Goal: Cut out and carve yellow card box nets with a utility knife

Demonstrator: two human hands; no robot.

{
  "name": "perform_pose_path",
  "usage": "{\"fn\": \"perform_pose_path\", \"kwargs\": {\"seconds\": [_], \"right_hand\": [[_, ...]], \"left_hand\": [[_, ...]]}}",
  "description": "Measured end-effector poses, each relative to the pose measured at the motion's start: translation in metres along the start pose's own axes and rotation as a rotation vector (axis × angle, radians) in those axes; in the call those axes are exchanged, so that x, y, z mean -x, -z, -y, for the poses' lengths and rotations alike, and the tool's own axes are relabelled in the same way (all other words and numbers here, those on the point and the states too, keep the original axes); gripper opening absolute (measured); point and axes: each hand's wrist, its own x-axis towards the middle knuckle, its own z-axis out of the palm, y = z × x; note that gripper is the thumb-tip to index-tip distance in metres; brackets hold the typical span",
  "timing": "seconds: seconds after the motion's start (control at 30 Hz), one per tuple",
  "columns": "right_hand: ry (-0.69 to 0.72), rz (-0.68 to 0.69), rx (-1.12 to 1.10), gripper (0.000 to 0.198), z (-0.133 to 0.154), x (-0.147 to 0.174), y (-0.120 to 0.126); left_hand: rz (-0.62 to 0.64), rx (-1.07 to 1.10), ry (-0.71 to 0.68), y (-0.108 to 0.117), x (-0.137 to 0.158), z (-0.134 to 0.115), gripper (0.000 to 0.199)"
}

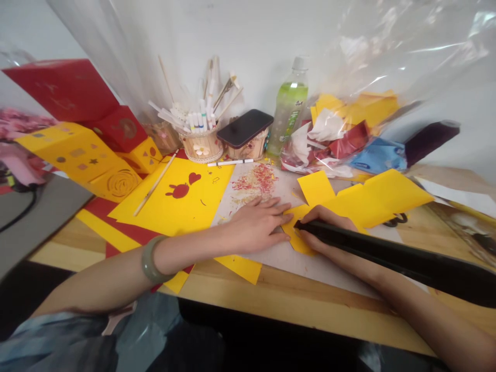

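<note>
My left hand [258, 226] lies flat with its fingers stretched out. Its fingertips rest at the left edge of a yellow folded paper piece [300, 247], on top of a grey cutting board [248, 204]. My right hand [329, 223] is closed at the right part of that paper. Its thumb and fingers pinch the narrow end of a long black object [387, 256], whose kind I cannot make out. This object widens toward the lower right and covers part of my hand and forearm. Red and yellow scraps [258, 181] lie scattered beyond my left hand.
Left is a yellow sheet [194, 206] with red cutouts and a thin stick [155, 183]; red and yellow paper boxes [77, 155] stand beyond. At the back are a pen basket [201, 147], a phone [246, 128], a green drink bottle [290, 103] and a scrap bag [329, 144].
</note>
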Motion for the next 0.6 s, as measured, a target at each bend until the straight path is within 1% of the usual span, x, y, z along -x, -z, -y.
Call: {"fn": "perform_pose_path", "kwargs": {"seconds": [0.1,0.3,0.47,0.6], "right_hand": [[0.012,-0.014,0.022,0.007,-0.0012,0.0009,-0.0025],[0.094,-0.059,0.125,0.004,-0.0054,0.0033,-0.0056],[0.126,-0.05,0.11,0.004,-0.0048,0.0026,-0.006],[0.155,-0.059,0.145,0.003,-0.0029,0.0019,-0.007]], "left_hand": [[-0.002,-0.005,-0.007,-0.0004,-0.0006,0.0001,0.048],[-0.007,-0.011,-0.003,-0.0017,-0.0005,0.0,0.048],[-0.015,-0.011,-0.008,-0.0019,-0.0003,0.0004,0.047],[-0.016,-0.017,-0.014,-0.0017,-0.0006,0.0007,0.047]]}}
